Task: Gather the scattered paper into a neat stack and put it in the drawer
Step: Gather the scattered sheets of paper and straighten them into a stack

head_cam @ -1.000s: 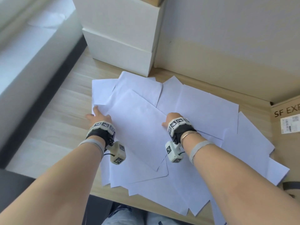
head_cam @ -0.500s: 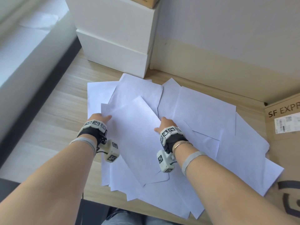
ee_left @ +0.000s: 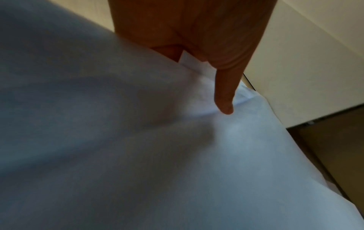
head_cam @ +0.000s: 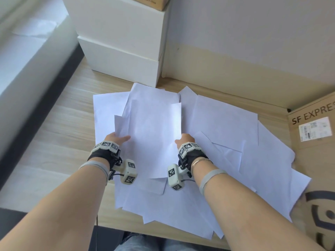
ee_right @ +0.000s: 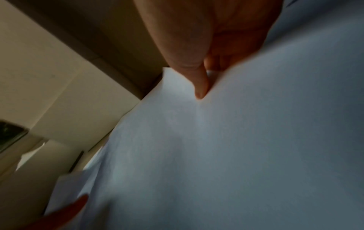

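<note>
Several white paper sheets [head_cam: 224,134] lie scattered and overlapping on a light wooden desk [head_cam: 59,134]. In the head view a few sheets [head_cam: 154,134] are lifted off the pile between both hands. My left hand [head_cam: 118,139] pinches their left edge, thumb on top and the fingers hidden beneath. My right hand [head_cam: 182,140] pinches the right edge the same way. The left wrist view shows the thumb of my left hand [ee_left: 224,99] pressed on the held paper [ee_left: 138,155]. In the right wrist view the thumb of my right hand [ee_right: 199,87] presses the sheet [ee_right: 216,155]. No drawer is in view.
Two stacked white boxes [head_cam: 123,57] stand at the desk's back left, close to the paper. A brown cardboard box [head_cam: 315,134] marked SF EXPRESS sits at the right, over the paper's edge. A wall [head_cam: 253,42] bounds the desk behind. Bare wood lies left of the pile.
Both hands have drawn closer together and pulled the top sheets into rough alignment, turning them from slanted to upright and lifting their edges off the pile.
</note>
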Motion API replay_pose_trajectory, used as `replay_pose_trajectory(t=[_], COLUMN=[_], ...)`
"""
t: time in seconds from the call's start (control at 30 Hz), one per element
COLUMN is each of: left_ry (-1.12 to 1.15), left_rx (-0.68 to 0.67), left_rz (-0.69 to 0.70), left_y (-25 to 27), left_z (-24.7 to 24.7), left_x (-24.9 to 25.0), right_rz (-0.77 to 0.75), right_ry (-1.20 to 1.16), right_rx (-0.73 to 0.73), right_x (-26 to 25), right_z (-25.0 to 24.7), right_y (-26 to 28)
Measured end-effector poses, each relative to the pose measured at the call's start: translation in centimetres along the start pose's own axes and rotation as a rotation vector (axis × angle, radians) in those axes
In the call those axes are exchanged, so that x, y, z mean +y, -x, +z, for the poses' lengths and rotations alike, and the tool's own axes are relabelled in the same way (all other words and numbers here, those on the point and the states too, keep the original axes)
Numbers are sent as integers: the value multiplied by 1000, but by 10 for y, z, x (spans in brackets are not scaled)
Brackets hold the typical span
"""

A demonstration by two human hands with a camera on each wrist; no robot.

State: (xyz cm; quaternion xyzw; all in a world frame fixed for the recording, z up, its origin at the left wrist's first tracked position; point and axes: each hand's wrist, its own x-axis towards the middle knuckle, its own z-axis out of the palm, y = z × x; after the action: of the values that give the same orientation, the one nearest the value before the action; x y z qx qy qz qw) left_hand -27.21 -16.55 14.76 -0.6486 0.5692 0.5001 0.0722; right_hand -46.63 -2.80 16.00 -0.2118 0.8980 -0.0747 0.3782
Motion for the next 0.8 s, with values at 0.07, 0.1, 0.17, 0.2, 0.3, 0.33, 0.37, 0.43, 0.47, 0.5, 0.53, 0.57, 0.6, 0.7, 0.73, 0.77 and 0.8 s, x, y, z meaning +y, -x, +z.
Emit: replay_pose_trajectory(t=[0.07,0.1,0.17,0.2,0.3,0.33,0.37,0.43,0.47,0.5,0.53,0.57,0.6,0.7,0.73,0.77,0.8], left_ry=[-2,5,8,6,15,20,22,17,8,-5,-22,-37,-46,-63,-72,-78,-83], left_rx=[-11,-9,-3,-7,-23,-27,-32,-36,-34,-33,-37,-49,-66,-105,-110,-119,-127], left_rz=[7,12,16,12,0,0,-1,-4,-5,-6,-9,-13,-19,-30,-25,-22,-20], left_y=[1,1,2,2,4,5,6,7,8,8,9,9,10,11,11,13,14], left_z=[4,4,4,3,0,0,0,2,4,5,7,9,10,14,15,16,17], left_x=[0,0,-2,-3,-7,-8,-9,-10,-10,-10,-9,-9,-8,-6,-5,-4,-3], right_rz=[-31,-40,-5,40,222,267,289,292,277,250,221,193,176,211,229,240,247], right_ry=[-19,-25,11,41,111,134,152,163,148,117,78,35,1,12,34,47,44], right_rx=[7,42,154,199,220,195,166,121,117,119,119,118,112,62,53,47,43], right_x=[4,8,27,42,86,97,106,117,120,122,123,123,122,116,113,110,107], right_z=[2,-2,-13,-19,-35,-38,-41,-42,-42,-40,-37,-35,-34,-35,-35,-35,-34], right_y=[-1,0,-3,-5,-5,-5,-5,-4,-4,-4,-3,-2,-1,3,5,6,7])
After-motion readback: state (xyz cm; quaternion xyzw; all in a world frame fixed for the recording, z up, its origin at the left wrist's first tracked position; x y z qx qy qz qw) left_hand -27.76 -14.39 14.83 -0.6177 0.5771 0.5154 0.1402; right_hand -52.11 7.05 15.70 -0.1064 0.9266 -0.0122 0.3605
